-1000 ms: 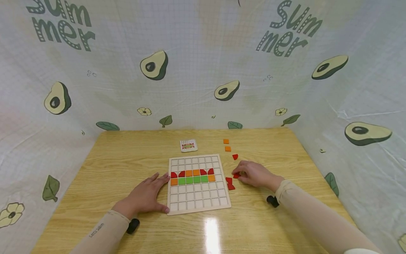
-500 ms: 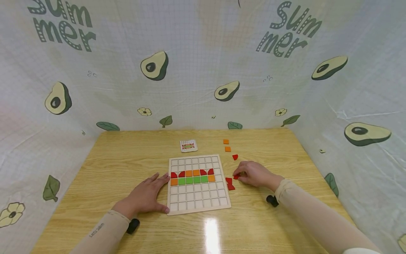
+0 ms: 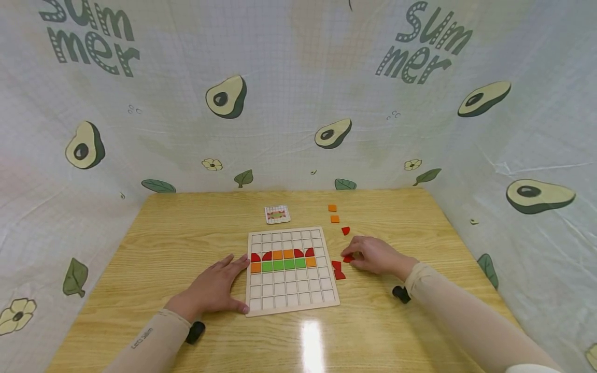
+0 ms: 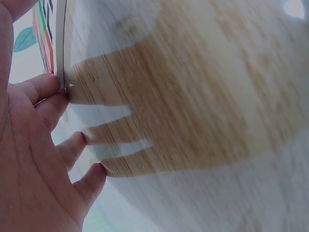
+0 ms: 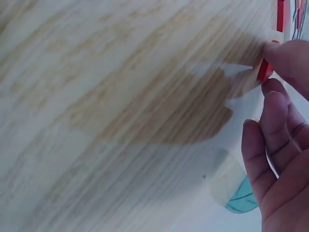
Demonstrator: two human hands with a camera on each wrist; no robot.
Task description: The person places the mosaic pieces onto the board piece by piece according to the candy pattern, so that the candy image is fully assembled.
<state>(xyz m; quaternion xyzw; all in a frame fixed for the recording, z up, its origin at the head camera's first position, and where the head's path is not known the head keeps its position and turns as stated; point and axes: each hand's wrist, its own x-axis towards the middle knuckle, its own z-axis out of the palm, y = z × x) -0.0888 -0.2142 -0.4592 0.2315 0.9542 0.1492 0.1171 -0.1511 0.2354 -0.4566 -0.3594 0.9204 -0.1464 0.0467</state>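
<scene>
My left hand (image 3: 214, 287) lies spread on the table, its thumb and a fingertip at the left edge of a wooden grid board (image 3: 291, 299). Fingers straight, it steadies against the rim, as the left wrist view also shows. On the board are two rows of tiles: red curved tiles and orange squares above, green squares (image 3: 284, 264) with orange ends below. To the right of the board, my right hand (image 3: 375, 256) pinches a small red tile (image 5: 264, 70) between thumb and forefinger, low over the table. Its full outline is partly hidden by the fingers.
Two red tiles (image 3: 339, 274) lie between the board and my right hand. Farther back are another red tile (image 3: 345, 230) and two orange squares (image 3: 335, 219). A pattern card (image 3: 277, 214) lies behind the board. A printed curtain (image 3: 280, 93) surrounds the wooden table.
</scene>
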